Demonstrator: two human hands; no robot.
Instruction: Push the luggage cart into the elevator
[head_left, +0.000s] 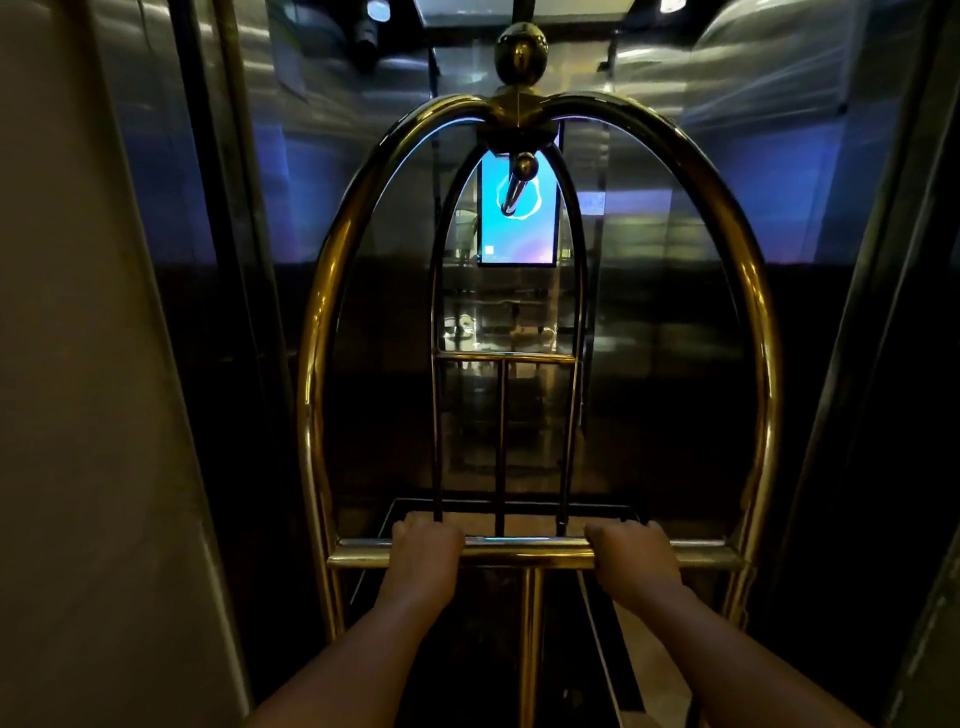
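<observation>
A brass luggage cart (758, 322) with tall arched tubes and a ball finial on top stands straight ahead of me, filling the open elevator doorway. Its horizontal push bar (524, 553) runs across the lower middle of the view. My left hand (423, 553) is wrapped over the bar left of centre. My right hand (631, 556) grips the same bar right of centre. The cart's platform is dark and I see nothing on it. Beyond the arches lies the elevator cabin (675, 312) with shiny metal walls.
A beige wall and the metal door frame (218, 312) stand close on the left. Another dark door frame (883, 338) crowds the right side. A lit blue screen (519, 223) hangs on the elevator's back wall. The gap between cart and frames is narrow.
</observation>
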